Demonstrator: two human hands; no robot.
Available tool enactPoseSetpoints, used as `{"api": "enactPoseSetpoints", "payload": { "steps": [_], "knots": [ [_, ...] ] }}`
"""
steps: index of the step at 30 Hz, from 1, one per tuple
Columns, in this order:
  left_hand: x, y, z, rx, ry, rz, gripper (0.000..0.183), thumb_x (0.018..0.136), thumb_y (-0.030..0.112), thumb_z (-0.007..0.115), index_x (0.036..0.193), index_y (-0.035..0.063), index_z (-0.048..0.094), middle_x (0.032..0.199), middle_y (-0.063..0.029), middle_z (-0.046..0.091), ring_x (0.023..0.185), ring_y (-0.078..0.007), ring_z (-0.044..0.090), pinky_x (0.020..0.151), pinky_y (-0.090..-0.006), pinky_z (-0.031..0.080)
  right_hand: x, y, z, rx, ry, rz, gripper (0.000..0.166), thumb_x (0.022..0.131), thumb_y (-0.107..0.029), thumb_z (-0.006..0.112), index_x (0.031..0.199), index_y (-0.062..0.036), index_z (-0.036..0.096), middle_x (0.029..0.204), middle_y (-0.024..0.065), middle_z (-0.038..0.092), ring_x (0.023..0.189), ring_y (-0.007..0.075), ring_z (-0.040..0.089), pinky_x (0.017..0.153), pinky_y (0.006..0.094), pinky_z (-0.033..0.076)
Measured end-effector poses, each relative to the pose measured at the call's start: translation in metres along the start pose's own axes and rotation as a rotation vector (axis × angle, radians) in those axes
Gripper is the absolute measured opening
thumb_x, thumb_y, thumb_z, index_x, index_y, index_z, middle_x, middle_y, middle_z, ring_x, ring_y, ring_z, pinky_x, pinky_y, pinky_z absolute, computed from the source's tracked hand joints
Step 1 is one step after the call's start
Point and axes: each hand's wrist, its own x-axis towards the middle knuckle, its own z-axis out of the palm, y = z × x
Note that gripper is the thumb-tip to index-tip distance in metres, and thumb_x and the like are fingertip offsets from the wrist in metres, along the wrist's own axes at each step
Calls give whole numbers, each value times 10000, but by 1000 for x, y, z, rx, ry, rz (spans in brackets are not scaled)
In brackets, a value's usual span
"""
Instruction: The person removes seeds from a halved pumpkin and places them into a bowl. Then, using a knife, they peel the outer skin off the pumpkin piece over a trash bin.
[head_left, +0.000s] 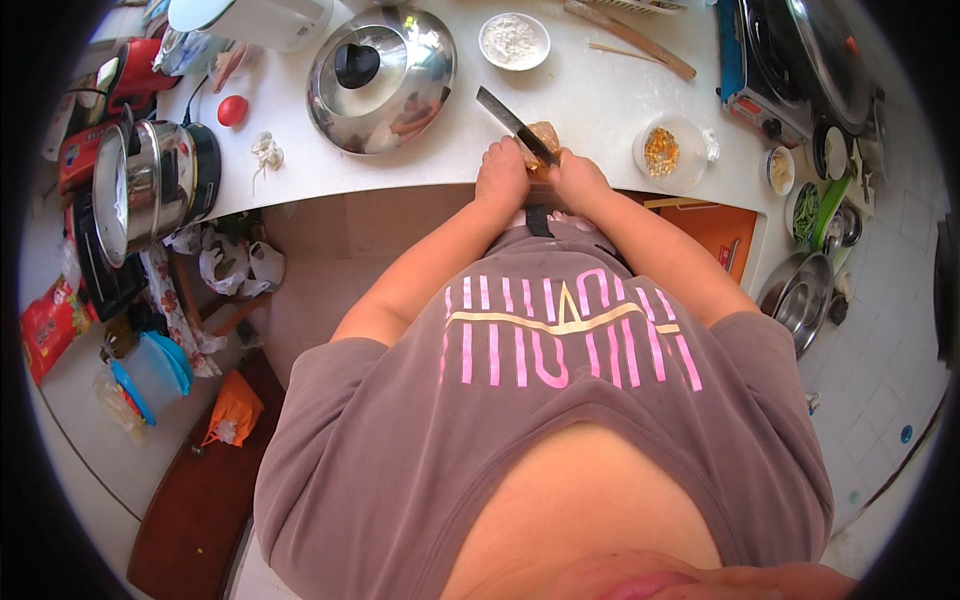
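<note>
My right hand (579, 181) is closed round the handle of a knife (513, 120) with a wide dark blade, which points up and to the left. The blade lies across a brownish lump of food (543, 138) at the counter's front edge. My left hand (502, 174) rests against the left side of this lump with its fingers bent; whether it grips the lump is not clear. Under the food a bit of orange-brown surface shows, mostly hidden by my hands and the knife.
On the white counter (600, 97) stand a steel pot lid (431, 67), a bowl of white powder (514, 42), a tub with chopped yellow and white bits (660, 153) and a red round item (232, 110). A steel pot (142, 180) is left; a gas stove (772, 112) is right.
</note>
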Motion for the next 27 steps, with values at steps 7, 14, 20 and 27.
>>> {"api": "enactPoseSetpoints", "payload": {
  "steps": [7, 14, 20, 27],
  "knots": [
    [-4, -3, -5, -61, 6, 31, 263, 784, 45, 583, 1006, 5, 449, 969, -241, 561, 913, -410, 579, 781, -469, 497, 19, 32, 3, 149, -30, -134, 329, 860, -229, 477, 1034, 40, 551, 890, 284, 632, 871, 427, 609, 800, 448, 481],
    [-9, -25, 10, -184, 149, 54, 389, 754, 45, 622, 1106, 44, 456, 1031, -221, 567, 959, -411, 562, 821, -460, 479, 22, 32, -18, 397, -199, -30, 217, 870, -214, 498, 937, -15, 553, 647, 112, 561, 552, 246, 551, 533, 373, 462],
    [-16, -49, 10, -440, 172, 26, 449, 799, 53, 631, 1209, 65, 447, 1132, -196, 568, 1003, -379, 576, 829, -408, 493, 24, 44, -32, 524, -257, 98, 171, 838, -198, 501, 851, -30, 531, 604, 46, 499, 468, 156, 476, 434, 325, 427],
    [-16, -57, 3, -1619, -107, -342, 288, 923, 99, 556, 1194, 50, 475, 1122, -117, 588, 956, -228, 619, 786, -317, 555, 9, 27, -26, 248, -38, -145, 261, 825, -221, 516, 945, 4, 566, 742, 223, 618, 714, 369, 608, 660, 430, 481]
  ]
}}
